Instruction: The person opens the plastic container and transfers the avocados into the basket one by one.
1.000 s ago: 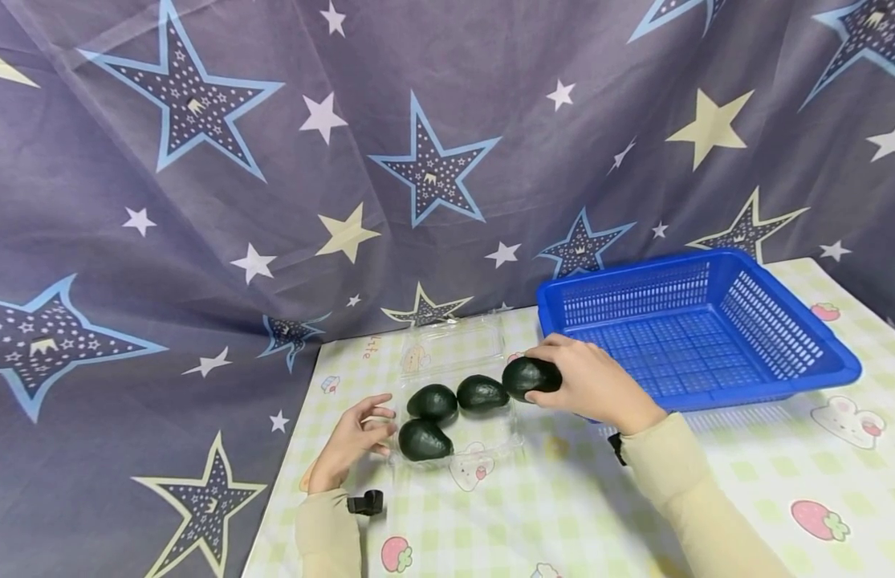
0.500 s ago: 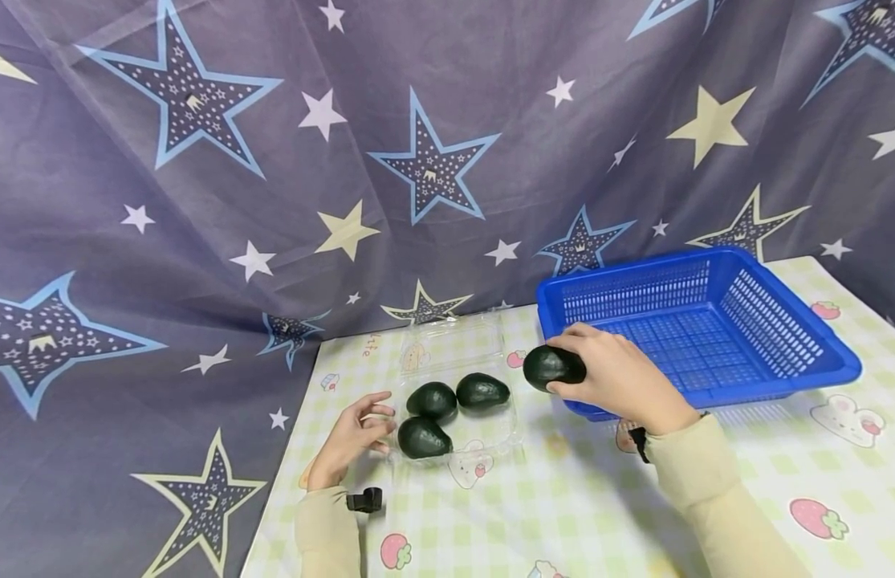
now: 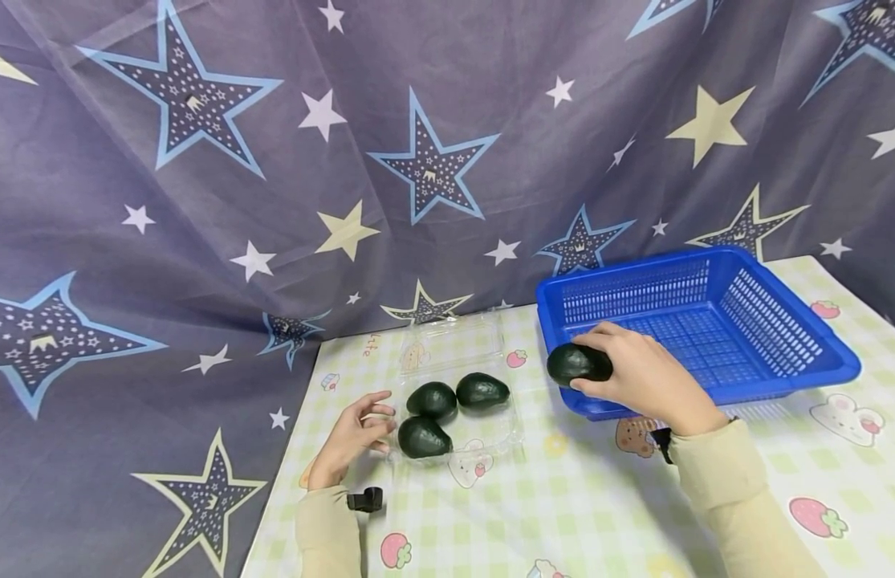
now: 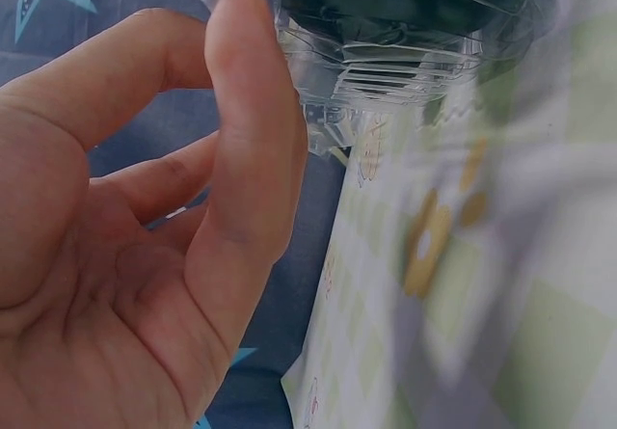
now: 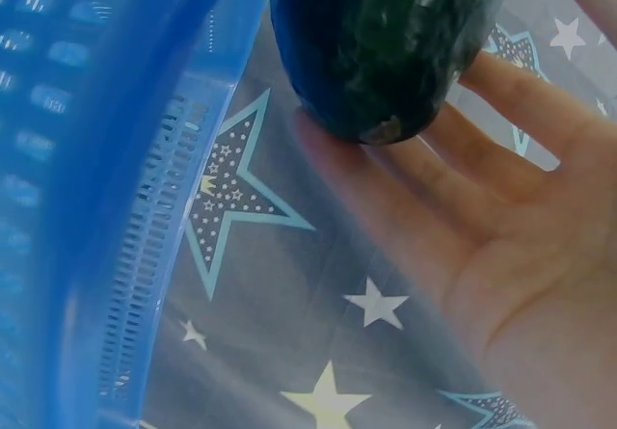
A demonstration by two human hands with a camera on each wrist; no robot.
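My right hand grips a dark green avocado between thumb and fingers, over the near left rim of the blue basket. The right wrist view shows this avocado against the fingers, with the basket wall beside it. Three more avocados, one at the back, one in the middle and one in front, lie in a clear plastic clamshell box. Beside the box's left edge, my left hand has loosely bent fingers and holds nothing. In the left wrist view a fingertip is right by the clear plastic.
The clamshell's clear lid lies folded back toward the curtain. A checked tablecloth with printed strawberries and rabbits covers the table. Behind it hangs a grey-purple curtain with stars. Each wrist wears a black strap.
My right hand has carried the avocado rightward from beside the clamshell box to the basket's left rim. The left hand and the other avocados have stayed put.
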